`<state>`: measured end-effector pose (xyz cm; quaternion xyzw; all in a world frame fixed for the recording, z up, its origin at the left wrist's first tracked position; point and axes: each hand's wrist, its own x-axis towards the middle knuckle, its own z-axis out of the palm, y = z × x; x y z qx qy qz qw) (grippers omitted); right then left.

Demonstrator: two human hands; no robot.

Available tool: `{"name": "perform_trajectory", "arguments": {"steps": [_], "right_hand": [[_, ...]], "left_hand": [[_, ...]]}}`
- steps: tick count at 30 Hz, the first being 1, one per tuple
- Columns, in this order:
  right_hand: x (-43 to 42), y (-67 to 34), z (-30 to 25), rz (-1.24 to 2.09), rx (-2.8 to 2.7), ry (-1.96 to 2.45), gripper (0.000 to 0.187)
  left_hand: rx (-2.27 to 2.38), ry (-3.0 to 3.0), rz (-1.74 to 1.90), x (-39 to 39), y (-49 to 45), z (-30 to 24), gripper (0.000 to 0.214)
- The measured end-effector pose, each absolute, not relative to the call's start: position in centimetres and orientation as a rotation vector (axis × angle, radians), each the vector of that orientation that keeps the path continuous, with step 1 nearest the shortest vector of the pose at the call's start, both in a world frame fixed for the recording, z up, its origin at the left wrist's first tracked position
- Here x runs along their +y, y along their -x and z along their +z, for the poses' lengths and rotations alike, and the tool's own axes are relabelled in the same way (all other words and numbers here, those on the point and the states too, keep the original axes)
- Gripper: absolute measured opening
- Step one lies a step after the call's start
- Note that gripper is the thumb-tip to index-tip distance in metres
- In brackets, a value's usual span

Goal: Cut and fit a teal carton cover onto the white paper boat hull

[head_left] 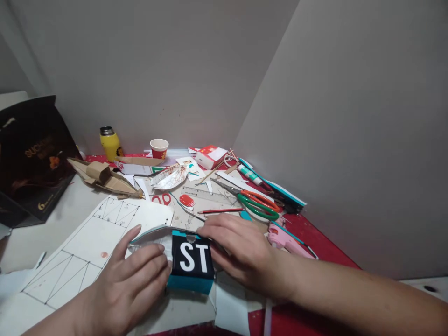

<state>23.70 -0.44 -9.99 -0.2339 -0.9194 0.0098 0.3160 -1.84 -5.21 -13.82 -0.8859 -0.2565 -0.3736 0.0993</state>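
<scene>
A curved cardboard piece (150,232) with a thin upright edge is between my two hands. Set against it is a small black and teal box section (192,261) printed with the letters "ST". My left hand (135,275) grips the piece's left part, thumb on the outer edge and fingers bent inside. From the right, my right hand (241,252) closes over the other end, its fingers along the top edge beside the box section. The right fingertips partly hide the lettering. Beneath the left hand lies a white sheet (79,238) with ruled line drawings.
Past the hands lie green- and orange-handled scissors (257,200), a red pencil (222,211), a ruler (206,193) and a pink glue gun (289,240). A brown cardboard boat (105,179), yellow bottle (110,144), paper cup (159,148) and dark bag (31,163) stand farther left. Grey walls border the table.
</scene>
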Motion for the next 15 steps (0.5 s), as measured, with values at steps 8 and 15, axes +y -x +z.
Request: {"name": "perform_trajectory", "arguments": {"steps": [8,15], "right_hand": [[-0.8,-23.6,-10.0,-0.036,-2.454,0.566,0.021],[-0.5,-23.9,-10.7,-0.192,-2.502,0.544,0.018]], "left_hand": [[-0.675,2.670,-1.066,-5.6,1.9,-14.1,0.031],[-0.752,2.713,-1.011,-5.1,1.7,-14.6,0.030]]}}
